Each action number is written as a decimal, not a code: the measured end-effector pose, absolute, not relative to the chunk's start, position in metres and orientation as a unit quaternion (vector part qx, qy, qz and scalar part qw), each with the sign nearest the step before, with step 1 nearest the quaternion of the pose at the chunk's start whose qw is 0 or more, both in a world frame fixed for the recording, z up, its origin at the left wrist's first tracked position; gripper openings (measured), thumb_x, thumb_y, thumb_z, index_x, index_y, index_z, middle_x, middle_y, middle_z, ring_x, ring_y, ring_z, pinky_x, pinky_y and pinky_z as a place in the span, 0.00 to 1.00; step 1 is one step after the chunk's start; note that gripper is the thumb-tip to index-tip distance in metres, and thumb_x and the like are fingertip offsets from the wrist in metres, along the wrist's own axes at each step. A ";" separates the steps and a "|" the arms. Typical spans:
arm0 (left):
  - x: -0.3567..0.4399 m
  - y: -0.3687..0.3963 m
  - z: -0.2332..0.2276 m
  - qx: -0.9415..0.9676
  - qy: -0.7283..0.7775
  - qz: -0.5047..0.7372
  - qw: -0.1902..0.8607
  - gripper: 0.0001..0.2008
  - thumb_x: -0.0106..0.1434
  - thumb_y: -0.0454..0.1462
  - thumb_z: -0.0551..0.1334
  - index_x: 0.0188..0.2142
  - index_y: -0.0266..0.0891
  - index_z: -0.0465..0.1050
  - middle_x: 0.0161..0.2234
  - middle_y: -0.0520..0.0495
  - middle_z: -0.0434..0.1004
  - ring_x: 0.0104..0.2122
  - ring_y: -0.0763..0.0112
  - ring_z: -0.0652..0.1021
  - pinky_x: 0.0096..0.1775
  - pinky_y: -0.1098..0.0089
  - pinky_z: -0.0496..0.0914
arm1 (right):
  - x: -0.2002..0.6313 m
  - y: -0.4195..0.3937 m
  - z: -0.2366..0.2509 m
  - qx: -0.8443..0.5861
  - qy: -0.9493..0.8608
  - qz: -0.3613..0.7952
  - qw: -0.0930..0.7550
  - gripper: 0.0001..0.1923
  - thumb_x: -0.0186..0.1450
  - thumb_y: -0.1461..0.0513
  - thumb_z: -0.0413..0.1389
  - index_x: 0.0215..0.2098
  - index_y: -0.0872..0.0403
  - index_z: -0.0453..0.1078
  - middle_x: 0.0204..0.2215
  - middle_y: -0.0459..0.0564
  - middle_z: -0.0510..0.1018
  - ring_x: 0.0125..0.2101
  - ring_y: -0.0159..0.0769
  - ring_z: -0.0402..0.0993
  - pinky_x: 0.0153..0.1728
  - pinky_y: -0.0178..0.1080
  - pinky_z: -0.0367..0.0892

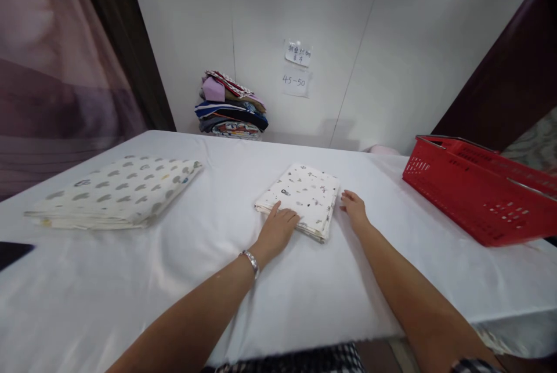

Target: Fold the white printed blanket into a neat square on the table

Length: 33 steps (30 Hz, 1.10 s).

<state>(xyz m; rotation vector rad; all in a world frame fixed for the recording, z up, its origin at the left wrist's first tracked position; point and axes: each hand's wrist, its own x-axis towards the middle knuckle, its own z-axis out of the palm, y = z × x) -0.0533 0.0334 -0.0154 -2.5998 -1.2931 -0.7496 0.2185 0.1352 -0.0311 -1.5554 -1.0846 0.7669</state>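
Note:
A folded white cloth (307, 196) with small dark and grey prints lies flat in the middle of the table. My left hand (277, 232) rests on its near left edge, fingers stretched out over the top. Just off the cloth's right edge is my right hand (354, 210), its fingers apart and slightly bent, holding nothing. Further left lies a larger folded cloth (124, 190), cream with grey mouse-head shapes, and neither hand touches it.
A white sheet covers the table (209, 280). On the right stands a red plastic basket (470, 193) with metal handles. A stack of folded fabrics (230, 109) sits behind the far edge, against the wall. A dark flat object (13, 252) lies at the left edge.

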 end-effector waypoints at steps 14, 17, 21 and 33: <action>-0.055 0.035 -0.019 -0.860 -0.439 -0.247 0.084 0.13 0.64 0.28 0.50 0.40 0.42 0.71 0.40 0.49 0.76 0.45 0.68 0.73 0.62 0.50 0.45 | 0.231 0.209 -0.013 -0.669 -0.553 0.285 0.407 0.25 0.53 0.58 0.57 0.49 0.55 0.71 0.49 0.54 0.74 0.51 0.44 0.67 0.54 0.43 0.59; -0.074 0.047 -0.015 -0.854 -0.455 -0.242 0.078 0.13 0.63 0.29 0.51 0.38 0.43 0.72 0.39 0.49 0.77 0.47 0.65 0.72 0.62 0.49 0.44 | 0.238 0.196 -0.011 -0.664 -0.572 0.289 0.385 0.21 0.51 0.60 0.57 0.44 0.55 0.73 0.37 0.50 0.79 0.40 0.41 0.73 0.45 0.41 0.65; -0.126 0.070 -0.010 -0.774 -0.576 -0.249 0.083 0.14 0.60 0.30 0.53 0.39 0.45 0.74 0.45 0.49 0.77 0.53 0.55 0.69 0.58 0.41 0.47 | 0.231 0.155 -0.014 -0.637 -0.609 0.312 0.356 0.18 0.52 0.56 0.57 0.40 0.53 0.74 0.27 0.46 0.78 0.29 0.36 0.72 0.33 0.37 0.67; -0.128 0.034 -0.006 -0.740 -0.584 -0.333 0.012 0.16 0.63 0.41 0.54 0.46 0.39 0.73 0.49 0.43 0.74 0.52 0.60 0.70 0.54 0.56 0.63 | 0.219 0.123 -0.022 -0.611 -0.536 0.313 0.491 0.21 0.51 0.57 0.56 0.43 0.54 0.72 0.42 0.52 0.77 0.39 0.39 0.72 0.39 0.40 0.67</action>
